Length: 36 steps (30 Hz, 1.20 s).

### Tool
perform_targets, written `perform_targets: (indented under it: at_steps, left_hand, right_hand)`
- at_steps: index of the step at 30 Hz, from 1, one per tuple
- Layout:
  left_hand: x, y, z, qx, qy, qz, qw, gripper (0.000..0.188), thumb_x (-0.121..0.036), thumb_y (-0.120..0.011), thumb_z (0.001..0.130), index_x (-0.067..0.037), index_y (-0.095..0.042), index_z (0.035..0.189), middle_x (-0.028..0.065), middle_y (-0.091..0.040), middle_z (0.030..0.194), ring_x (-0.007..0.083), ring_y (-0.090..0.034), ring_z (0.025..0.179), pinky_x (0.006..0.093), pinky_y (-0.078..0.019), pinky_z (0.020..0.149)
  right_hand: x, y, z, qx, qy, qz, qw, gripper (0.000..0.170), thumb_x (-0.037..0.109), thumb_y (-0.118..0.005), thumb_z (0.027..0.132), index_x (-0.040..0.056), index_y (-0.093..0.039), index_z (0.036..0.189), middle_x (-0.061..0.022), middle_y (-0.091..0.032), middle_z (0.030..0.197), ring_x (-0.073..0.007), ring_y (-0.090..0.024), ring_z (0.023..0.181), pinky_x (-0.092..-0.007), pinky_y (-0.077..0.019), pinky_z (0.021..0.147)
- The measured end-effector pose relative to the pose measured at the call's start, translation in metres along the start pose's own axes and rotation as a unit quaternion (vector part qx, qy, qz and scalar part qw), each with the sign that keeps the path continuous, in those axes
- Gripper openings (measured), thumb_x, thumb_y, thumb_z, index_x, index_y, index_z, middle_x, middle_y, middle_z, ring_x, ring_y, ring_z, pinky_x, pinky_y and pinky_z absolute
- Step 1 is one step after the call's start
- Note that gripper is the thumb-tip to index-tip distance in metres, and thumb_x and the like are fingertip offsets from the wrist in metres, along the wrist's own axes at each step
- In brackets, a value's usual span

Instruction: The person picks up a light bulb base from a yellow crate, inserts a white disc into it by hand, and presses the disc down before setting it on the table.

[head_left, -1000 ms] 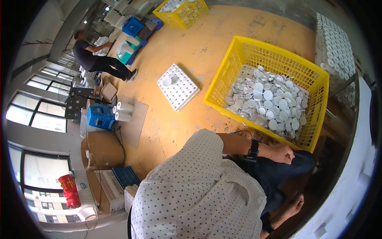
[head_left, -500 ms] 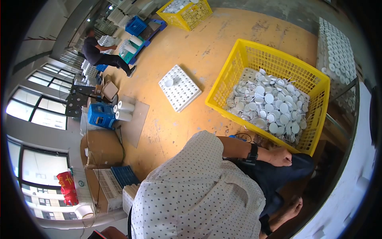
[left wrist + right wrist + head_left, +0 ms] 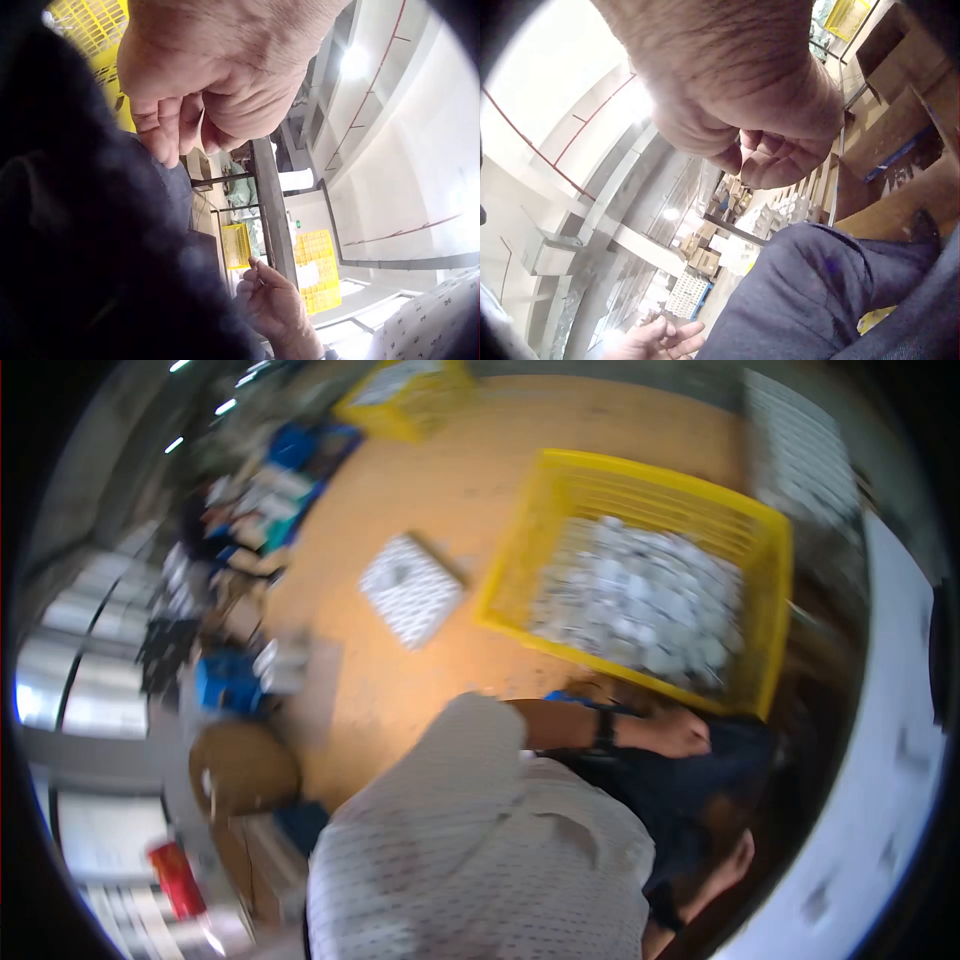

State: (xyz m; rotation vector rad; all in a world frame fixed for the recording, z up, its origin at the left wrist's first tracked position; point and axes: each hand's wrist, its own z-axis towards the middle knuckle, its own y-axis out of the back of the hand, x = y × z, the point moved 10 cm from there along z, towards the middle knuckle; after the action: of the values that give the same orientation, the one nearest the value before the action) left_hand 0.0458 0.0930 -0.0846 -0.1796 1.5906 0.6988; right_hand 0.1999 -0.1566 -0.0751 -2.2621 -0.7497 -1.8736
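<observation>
My left hand (image 3: 680, 732) lies over the dark trouser leg (image 3: 742, 750), beside the near side of a yellow plastic basket (image 3: 515, 575). Its fingers hang loosely bent in the left wrist view, with nothing between them. Lower down in the head view, my right hand (image 3: 732, 863) is held by the lap near the white table edge. The right wrist view has its fingers (image 3: 780, 169) loosely curled and holding nothing. The basket contains a heap of small white round pieces (image 3: 635, 595). The head view is blurred.
A white board with rows of holes (image 3: 410, 595) lies on the orange floor left of the basket. A white tabletop (image 3: 850, 810) runs along the right. Cardboard boxes (image 3: 900, 165) stand beside the leg. Another person is blurred at the far upper left.
The head view has swung, so the basket, floor board and hands sit further left in it, and it is now blurred. Both hands stay near the lap.
</observation>
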Motion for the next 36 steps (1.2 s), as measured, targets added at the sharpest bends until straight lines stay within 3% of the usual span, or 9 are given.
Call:
perform_targets:
  at_steps: [2,3,4,6,10,17,22,30,36]
  left_hand:
    - [0.013,-0.003,-0.004,0.019,0.039,0.004,0.999,0.020,-0.021,-0.057,0.082,-0.003,-0.064,0.085,0.0119,-0.064,0.078,0.0197,-0.062,0.067,0.0295,-0.0489,0.062]
    - [0.040,-0.021,-0.009,0.057,0.070,-0.228,0.970,0.021,-0.018,-0.051,0.088,0.000,-0.060,0.095,0.0107,-0.063,0.091,0.0172,-0.061,0.075,0.0281,-0.0489,0.067]
    - [0.033,-0.017,-0.007,0.050,-0.008,-0.253,0.966,0.025,-0.018,-0.046,0.091,0.002,-0.056,0.101,0.0094,-0.060,0.098,0.0156,-0.060,0.082,0.0257,-0.0480,0.071]
    - [0.014,-0.019,-0.003,0.094,0.111,-0.158,0.977,0.024,-0.018,-0.046,0.091,0.002,-0.057,0.100,0.0076,-0.061,0.096,0.0138,-0.061,0.084,0.0219,-0.0466,0.068]
    - [-0.017,-0.045,0.006,0.166,0.085,-0.118,0.975,0.024,-0.016,-0.043,0.091,0.003,-0.058,0.097,0.0098,-0.063,0.094,0.0134,-0.062,0.079,0.0222,-0.0460,0.064]
    - [-0.032,-0.064,0.009,0.226,0.073,-0.142,0.961,0.025,-0.016,-0.042,0.091,0.004,-0.056,0.084,0.0141,-0.061,0.102,0.0156,-0.062,0.081,0.0216,-0.0453,0.062]
    - [-0.029,-0.075,0.000,0.245,0.080,-0.116,0.959,0.023,-0.013,-0.045,0.089,0.005,-0.058,0.093,0.0134,-0.063,0.099,0.0170,-0.063,0.082,0.0226,-0.0469,0.062]
    - [-0.007,-0.057,-0.009,0.205,0.099,-0.114,0.967,0.023,-0.013,-0.046,0.088,0.005,-0.059,0.093,0.0132,-0.063,0.098,0.0164,-0.063,0.081,0.0227,-0.0478,0.062]
    - [-0.006,-0.062,-0.001,0.206,0.084,-0.099,0.970,0.023,-0.013,-0.047,0.087,0.006,-0.060,0.093,0.0133,-0.065,0.091,0.0154,-0.063,0.076,0.0225,-0.0481,0.059]
  right_hand:
    - [0.019,-0.008,-0.015,-0.051,-0.050,0.012,0.997,0.022,0.013,-0.053,0.086,-0.0031,-0.057,0.100,-0.0103,-0.059,0.096,-0.0181,-0.055,0.089,-0.0295,-0.0434,0.082]
    - [0.031,-0.002,-0.015,-0.054,-0.006,-0.075,0.996,0.018,0.013,-0.054,0.086,-0.0011,-0.059,0.096,-0.0085,-0.060,0.094,-0.0178,-0.056,0.089,-0.0286,-0.0431,0.082]
    - [0.023,0.007,-0.013,-0.064,0.033,-0.093,0.993,0.014,0.012,-0.055,0.085,0.0008,-0.061,0.092,-0.0073,-0.061,0.092,-0.0174,-0.056,0.088,-0.0287,-0.0430,0.082]
    - [0.018,0.019,-0.018,-0.081,-0.019,-0.004,0.996,0.012,0.011,-0.057,0.084,0.0021,-0.061,0.090,-0.0018,-0.059,0.082,-0.0083,-0.053,0.072,-0.0217,-0.0440,0.066]
    - [0.005,0.054,-0.036,-0.133,-0.019,0.100,0.986,0.011,0.010,-0.058,0.084,0.0004,-0.059,0.089,0.0025,-0.054,0.075,-0.0048,-0.049,0.069,-0.0189,-0.0417,0.061]
    - [0.114,0.177,-0.046,-0.362,0.116,-0.180,0.907,0.037,0.011,-0.067,0.074,-0.0038,-0.053,0.105,-0.0079,-0.058,0.084,-0.0132,-0.053,0.078,-0.0244,-0.0449,0.067]
    - [0.103,0.235,0.016,-0.335,0.069,-0.247,0.907,0.087,0.022,-0.077,0.063,-0.0004,-0.027,0.131,-0.0244,-0.055,0.106,-0.0284,-0.056,0.094,-0.0350,-0.0489,0.075]
    - [0.089,0.228,0.048,-0.288,-0.024,-0.220,0.932,0.089,0.013,-0.074,0.062,-0.0012,-0.021,0.133,-0.0236,-0.054,0.110,-0.0292,-0.055,0.098,-0.0349,-0.0469,0.083]
    - [0.092,0.230,0.059,-0.283,0.066,-0.265,0.919,0.087,0.019,-0.073,0.060,0.0017,-0.026,0.132,-0.0210,-0.054,0.111,-0.0293,-0.054,0.102,-0.0342,-0.0450,0.086]
